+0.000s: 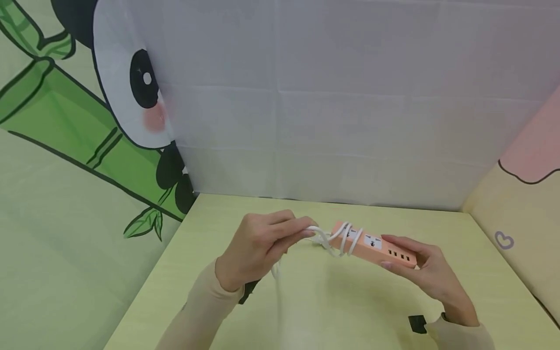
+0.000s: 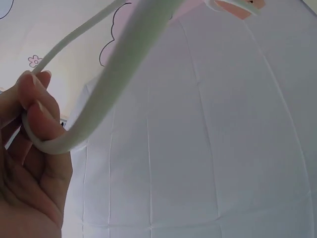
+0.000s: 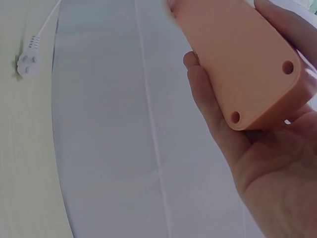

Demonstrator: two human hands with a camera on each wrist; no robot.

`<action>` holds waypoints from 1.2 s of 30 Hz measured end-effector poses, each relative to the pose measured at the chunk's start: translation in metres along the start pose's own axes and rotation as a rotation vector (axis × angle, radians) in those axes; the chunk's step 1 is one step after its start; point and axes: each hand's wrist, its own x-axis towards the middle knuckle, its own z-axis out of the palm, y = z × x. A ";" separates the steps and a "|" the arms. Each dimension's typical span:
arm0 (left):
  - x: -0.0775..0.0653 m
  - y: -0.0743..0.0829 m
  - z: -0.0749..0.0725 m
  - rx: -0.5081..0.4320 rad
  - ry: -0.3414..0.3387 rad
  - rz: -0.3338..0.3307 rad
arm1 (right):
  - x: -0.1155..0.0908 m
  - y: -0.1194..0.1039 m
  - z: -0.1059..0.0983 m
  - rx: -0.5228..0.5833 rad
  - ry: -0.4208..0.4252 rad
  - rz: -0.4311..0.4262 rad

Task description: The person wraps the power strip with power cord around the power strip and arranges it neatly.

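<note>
An orange power strip (image 1: 380, 248) with white sockets and several USB ports is held up over the table. My right hand (image 1: 430, 267) grips its USB end, fingers along one side and thumb along the other. The right wrist view shows its plain underside, with two round holes near the end. White cord (image 1: 345, 238) is looped around the strip's other end. My left hand (image 1: 267, 243) pinches a length of this cord (image 2: 106, 94) between thumb and fingers. More cord hangs below the left hand. In the right wrist view, a white plug (image 3: 28, 62) appears against the pale tabletop.
The pale yellow table (image 1: 350, 311) carries a black patch (image 1: 417, 323) near the right forearm and another dark piece (image 1: 248, 291) partly behind the left wrist. A grey-white sheet (image 1: 341, 107) stands behind the table, with a printed panda and bamboo backdrop (image 1: 65, 112) on the left.
</note>
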 end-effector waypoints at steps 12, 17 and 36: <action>0.010 -0.023 0.006 0.039 0.042 0.000 | -0.004 -0.002 0.000 -0.060 -0.047 0.005; 0.013 -0.026 0.006 0.040 0.053 0.012 | -0.004 -0.002 0.002 -0.049 -0.070 -0.019; 0.033 -0.022 0.015 0.090 0.040 0.131 | -0.008 -0.012 0.015 -0.046 -0.158 -0.012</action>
